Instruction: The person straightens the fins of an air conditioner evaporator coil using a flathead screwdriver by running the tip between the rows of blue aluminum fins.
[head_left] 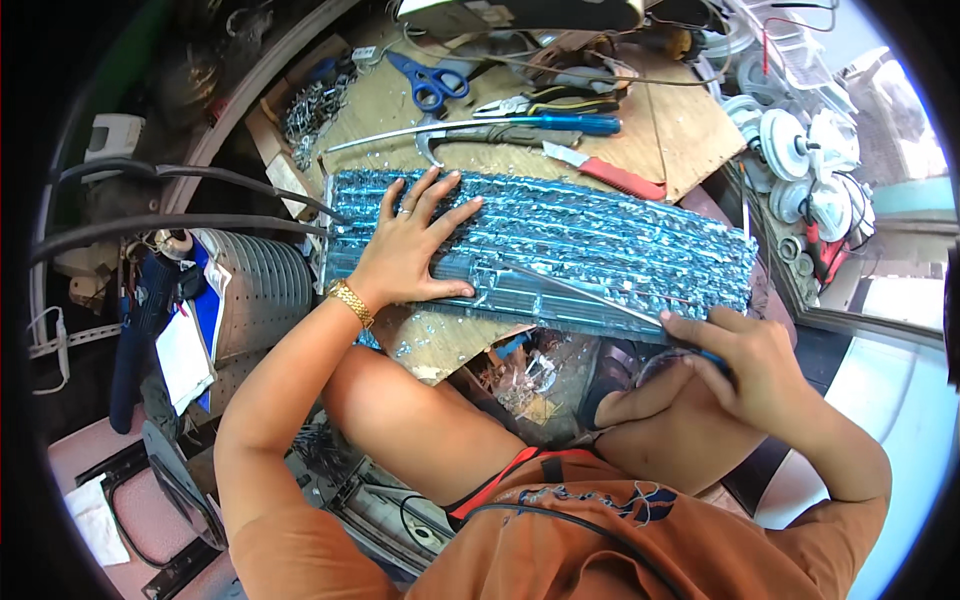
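Observation:
A long blue finned coil (610, 225), like an air-conditioner evaporator, lies across my lap and the board. Most of its fins are ragged and crumpled; the strip nearest me is smoother in part. My left hand (408, 245), fingers spread, rests on the coil's left half. My right hand (745, 365) grips a screwdriver (575, 285) at the coil's near right corner. Its blue handle is mostly hidden in the palm. The long thin shaft points left over the near strip, its tip close to my left thumb. Two black hoses (240, 222) reach the coil's left end.
Behind the coil, a wooden board (690, 130) holds a red utility knife (605, 172), another blue screwdriver (575, 122), a claw hammer (430, 147), pliers (515, 105) and blue scissors (428, 82). White plastic parts (785, 145) crowd the right; a curved perforated metal piece (265, 285) stands left.

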